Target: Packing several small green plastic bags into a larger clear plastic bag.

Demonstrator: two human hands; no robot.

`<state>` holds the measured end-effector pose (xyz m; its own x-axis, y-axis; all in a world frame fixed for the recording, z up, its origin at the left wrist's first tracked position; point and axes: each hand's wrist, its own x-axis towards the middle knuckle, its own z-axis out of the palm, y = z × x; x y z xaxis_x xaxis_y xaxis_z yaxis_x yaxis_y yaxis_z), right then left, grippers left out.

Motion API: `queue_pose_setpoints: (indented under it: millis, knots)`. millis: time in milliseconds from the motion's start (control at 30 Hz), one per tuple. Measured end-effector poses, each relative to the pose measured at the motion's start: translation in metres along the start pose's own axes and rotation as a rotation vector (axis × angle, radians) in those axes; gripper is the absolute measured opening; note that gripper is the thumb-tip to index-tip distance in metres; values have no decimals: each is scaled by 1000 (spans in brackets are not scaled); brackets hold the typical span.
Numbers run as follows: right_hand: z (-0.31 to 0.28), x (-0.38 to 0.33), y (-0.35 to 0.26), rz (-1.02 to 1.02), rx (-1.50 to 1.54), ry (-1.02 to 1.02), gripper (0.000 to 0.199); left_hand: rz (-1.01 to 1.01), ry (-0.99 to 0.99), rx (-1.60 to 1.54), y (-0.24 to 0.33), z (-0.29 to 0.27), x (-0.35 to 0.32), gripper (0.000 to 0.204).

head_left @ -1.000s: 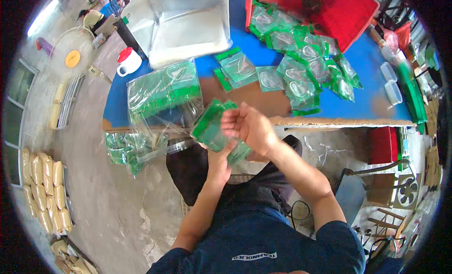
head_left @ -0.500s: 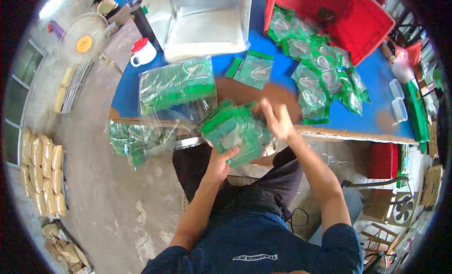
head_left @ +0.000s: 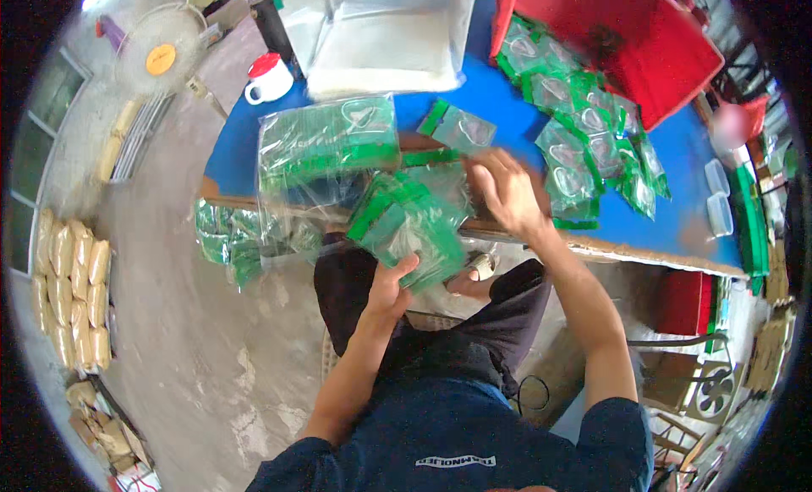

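Observation:
My left hand (head_left: 391,287) grips a fanned stack of clear plastic packets (head_left: 414,238) with green edges, its thumb on top, over my lap at the table's front edge. Just beyond the stack lies a green-edged packet (head_left: 447,186), partly covered by the stack. Beside that packet is my right hand (head_left: 510,194), fingers stretched out and apart; whether the fingertips touch it I cannot tell. A single packet (head_left: 469,130) lies farther back on the table. To the left, a large clear bag (head_left: 328,145) full of similar packets sits by the table edge.
Loose packets (head_left: 592,145) spill from a tilted red bin (head_left: 626,43) on the blue table (head_left: 677,225). A clear-walled tray (head_left: 393,48), a white mug (head_left: 269,84) with a red lid and a dark bottle (head_left: 271,27) stand at the back. More bagged packets (head_left: 241,238) hang by the left edge.
My right hand has moved away from the stack, up over the table, and its fingers have spread. A packet now shows beyond the stack. The stack has dropped slightly toward me.

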<state>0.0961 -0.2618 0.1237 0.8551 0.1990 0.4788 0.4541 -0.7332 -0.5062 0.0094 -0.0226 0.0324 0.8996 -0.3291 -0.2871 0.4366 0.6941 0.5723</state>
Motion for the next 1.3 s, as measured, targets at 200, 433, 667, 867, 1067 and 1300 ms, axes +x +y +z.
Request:
queue_pose_setpoints:
  millis: [200,433,667,867,1067,1300]
  knots:
    - [12,-26,3,-237,-70,-136,23,68,-38,-4,16,12,-16,61]
    - [16,-8,17,-144,231,-298,33,45,-15,199,16,13,-13,61]
    - [17,-14,57,-150,-365,-21,33,-97,-106,-112,-12,-24,-20,66]
    - [-16,-49,27,111,-9,145,23,-164,-96,-133,-27,-11,6,58]
    - [-15,-48,76,333,-668,-2,52,24,-82,452,-42,-76,15,58]
    - [-30,-74,23,141,-303,-117,35,-210,-55,-190,-30,-36,13,60]
